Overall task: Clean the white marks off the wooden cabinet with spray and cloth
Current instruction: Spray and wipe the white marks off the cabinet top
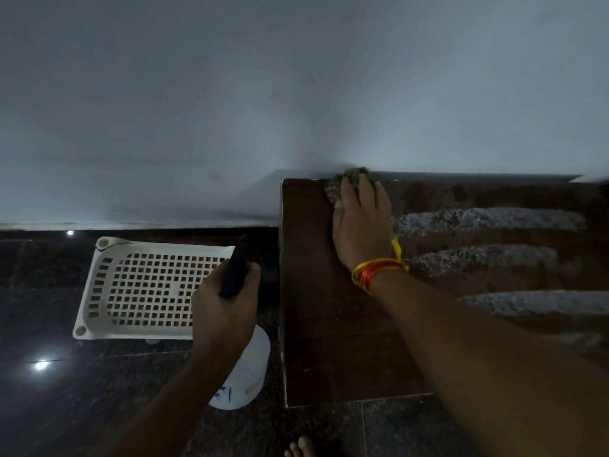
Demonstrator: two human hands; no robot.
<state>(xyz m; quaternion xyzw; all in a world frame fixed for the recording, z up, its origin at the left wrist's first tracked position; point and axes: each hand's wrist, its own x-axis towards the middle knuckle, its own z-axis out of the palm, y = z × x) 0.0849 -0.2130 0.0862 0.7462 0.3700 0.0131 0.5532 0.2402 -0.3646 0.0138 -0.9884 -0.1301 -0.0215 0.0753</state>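
- cabinet (316,308) top: dark reddish-brown wood, thin pale edge line along its 9 and 6 o'clock sides
- white marks (487,219): speckled whitish-grey streaks in bands, 3 o'clock of the right hand
- cloth (342,183): mottled grey-green, at 12 o'clock edge of cabinet
- thread band (375,272) on right wrist: orange-red with yellow strands
- spray bottle (247,374): white body, small blue print, black trigger head (235,268)
- tray (141,291): cream-white plastic, grid of square holes, at 9 o'clock
- floor (66,390): dark speckled polished stone, pale grout lines, two white light glints
- wall (296,94): plain grey-white
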